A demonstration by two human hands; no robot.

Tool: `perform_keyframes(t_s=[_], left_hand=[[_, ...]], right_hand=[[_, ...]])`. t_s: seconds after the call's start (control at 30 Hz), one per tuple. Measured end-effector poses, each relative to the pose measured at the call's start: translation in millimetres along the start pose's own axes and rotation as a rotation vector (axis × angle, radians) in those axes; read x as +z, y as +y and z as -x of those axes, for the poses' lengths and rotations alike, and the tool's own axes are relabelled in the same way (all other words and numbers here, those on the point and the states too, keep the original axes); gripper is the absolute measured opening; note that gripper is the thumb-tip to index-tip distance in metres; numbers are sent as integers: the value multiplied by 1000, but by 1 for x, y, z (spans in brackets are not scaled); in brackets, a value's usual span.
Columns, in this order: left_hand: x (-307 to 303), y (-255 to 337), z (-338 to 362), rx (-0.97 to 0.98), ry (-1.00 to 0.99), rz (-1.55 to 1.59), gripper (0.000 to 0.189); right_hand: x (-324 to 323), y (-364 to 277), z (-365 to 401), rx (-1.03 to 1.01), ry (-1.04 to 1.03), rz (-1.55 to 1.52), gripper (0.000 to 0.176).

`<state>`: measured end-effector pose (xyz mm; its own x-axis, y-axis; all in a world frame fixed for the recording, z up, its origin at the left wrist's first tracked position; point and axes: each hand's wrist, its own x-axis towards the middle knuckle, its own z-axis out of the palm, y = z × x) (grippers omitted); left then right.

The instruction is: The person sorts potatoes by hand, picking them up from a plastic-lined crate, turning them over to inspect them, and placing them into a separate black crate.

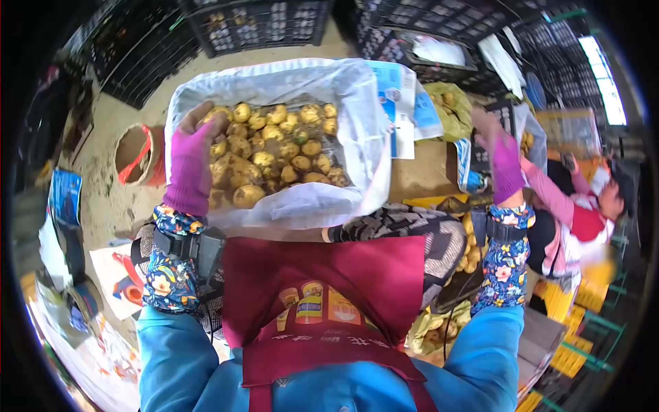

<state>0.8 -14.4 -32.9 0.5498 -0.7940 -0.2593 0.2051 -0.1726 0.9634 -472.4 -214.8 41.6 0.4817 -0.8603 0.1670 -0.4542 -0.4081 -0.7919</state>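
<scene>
A crate lined with white plastic (364,137) stands in front of me, full of yellow, soil-marked potatoes (274,147). My left hand (199,137), in a purple glove with dirty fingertips, reaches over its left side. Its fingers curl against a potato (220,114) at the back left corner. Off to the right, my right hand (495,141), also in a purple glove, is raised beside a yellow-green bag (449,113) with potatoes inside. Motion smears its fingers, so I cannot make out whether they hold anything.
Black slatted crates (257,27) line the back. A round container with a red strap (139,154) stands left of the lined crate. Blue-and-white printed cardboard (401,103) lies at its right. A person in pink sleeves (580,213) is at the far right, near yellow crates (580,329).
</scene>
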Motion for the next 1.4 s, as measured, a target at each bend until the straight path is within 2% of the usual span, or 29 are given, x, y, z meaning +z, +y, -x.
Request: perform_keyframes(t_s=[0.03, 0.1, 0.13, 0.17, 0.2, 0.23, 0.3, 0.37, 0.47, 0.57, 0.63, 0.67, 0.7, 0.73, 0.77, 0.83, 0.93, 1.0, 1.03, 1.07, 1.1, 1.13, 1.17, 1.23, 1.27, 1.33, 1.37, 1.4], left_hand=[[-2, -1, -2, -42, -3, -18, 51], [3, 4, 4, 81, 25, -78, 54], [1, 4, 5, 149, 34, -107, 56], [-7, 5, 7, 176, -28, -149, 57], [-16, 6, 10, 205, -90, -193, 58], [-14, 17, 9, 99, -55, -128, 57], [-8, 37, 8, -56, 0, 30, 54], [-9, 43, 10, -151, 20, 210, 52], [-14, 35, 9, -122, 9, 282, 48], [-11, 32, 13, -142, 6, 332, 51], [-7, 20, 14, -160, 0, 289, 52], [-3, 9, 15, -166, -8, 220, 51], [2, 0, 18, -177, -21, 150, 51], [10, 1, 23, -291, -31, 309, 48], [13, 1, 24, -335, -46, 326, 47], [15, 7, 21, -412, -75, 360, 45], [2, 16, 14, -266, -52, 414, 31], [-1, 18, 15, -191, -32, 514, 19], [-1, 21, 15, -202, -5, 554, 19], [1, 24, 14, -214, 27, 594, 18], [2, 24, 13, -226, 60, 636, 18], [-1, 20, 10, -137, 46, 343, 18], [-6, 15, 8, -52, 33, 49, 18], [-9, 10, 6, -56, 16, -25, 19], [-7, 10, 9, -143, 12, 198, 21], [-2, 14, 5, -231, 37, 323, 29], [0, 16, 3, -274, 54, 386, 33], [2, 17, 4, -282, 41, 381, 37]], right_hand=[[43, -11, -23, 54, -167, -20, 46], [128, -34, -71, 167, -505, -31, 62], [179, -61, -85, 246, -645, 99, 67], [229, -29, -94, 3, -759, 327, 62], [279, -13, -103, 129, -1091, 365, 57], [315, -7, -88, 120, -1026, 512, 59], [398, 32, -69, 273, -1329, 915, 70], [430, 61, -49, 229, -1257, 865, 68], [440, 77, -20, 181, -1143, 797, 65], [419, 71, -45, 577, -1212, 482, 52], [387, 29, -47, 681, -876, -395, 71], [365, -10, -69, 537, -950, -204, 65], [358, -15, -76, 143, -868, 4, 67], [342, -57, -87, -73, -858, 251, 69], [330, -80, -89, -212, -784, 242, 68], [304, -114, -111, 222, -1016, -462, 56], [323, -14, -149, 496, -764, -570, 50], [351, 33, -138, 237, -658, 437, 43], [372, 68, -126, 170, -726, 584, 42], [393, 100, -115, 243, -849, 535, 44], [417, 129, -102, 234, -953, 677, 50], [432, 149, -87, 259, -1019, 850, 56], [439, 130, -80, 273, -879, 889, 57], [443, 123, -82, 321, -847, 908, 46], [443, 137, -83, 308, -842, 752, 45], [436, 184, -87, 282, -806, 441, 42], [422, 172, -87, 184, -599, 135, 46], [406, 161, -92, 450, -623, -194, 41]])
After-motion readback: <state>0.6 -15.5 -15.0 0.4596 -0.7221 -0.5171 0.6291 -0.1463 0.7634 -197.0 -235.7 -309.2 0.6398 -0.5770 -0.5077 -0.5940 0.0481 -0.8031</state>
